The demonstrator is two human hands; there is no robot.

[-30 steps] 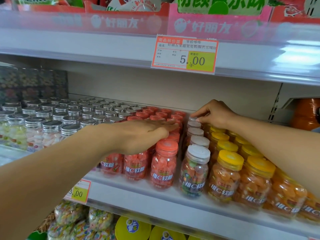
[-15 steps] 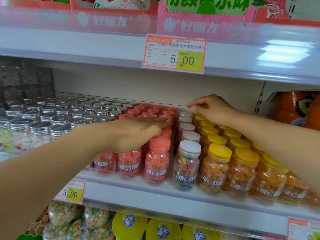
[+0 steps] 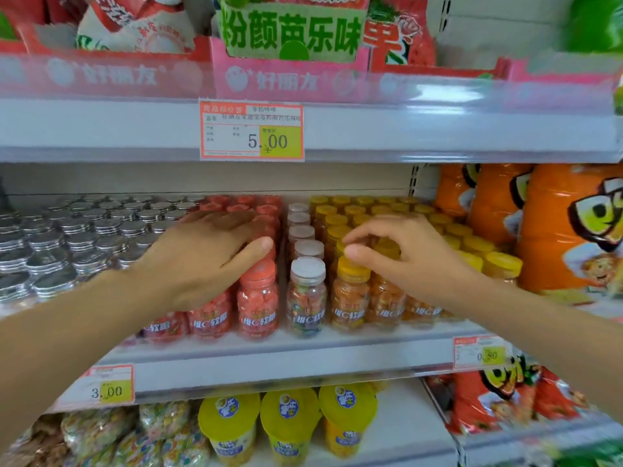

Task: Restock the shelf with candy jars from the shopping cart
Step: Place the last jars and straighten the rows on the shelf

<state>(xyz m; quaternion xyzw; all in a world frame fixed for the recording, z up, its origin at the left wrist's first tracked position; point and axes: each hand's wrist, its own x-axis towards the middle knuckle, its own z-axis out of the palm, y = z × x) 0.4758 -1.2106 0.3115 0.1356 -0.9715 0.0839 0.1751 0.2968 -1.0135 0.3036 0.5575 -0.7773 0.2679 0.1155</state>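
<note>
The middle shelf (image 3: 303,348) holds rows of small candy jars: silver-lidded ones (image 3: 67,244) at left, red-lidded jars (image 3: 258,298), a single row of white-lidded jars (image 3: 306,294), and yellow-lidded orange jars (image 3: 350,294) at right. My left hand (image 3: 205,257) lies flat, fingers apart, on top of the front red-lidded jars, thumb by the front one's lid. My right hand (image 3: 404,257) hovers curled over the front yellow-lidded jars, its fingertips touching their lids. Neither hand lifts a jar. The shopping cart is out of view.
An upper shelf edge with a 5.00 price tag (image 3: 251,129) hangs close above. Orange snack bags (image 3: 539,230) stand right of the jars. Below are yellow-lidded tubs (image 3: 290,419), candy bags (image 3: 101,433) and more snack bags (image 3: 505,399).
My right hand has come forward from the back of the yellow-lidded rows to the front jars. The left hand stays on the red-lidded jars. The view has shifted right and up.
</note>
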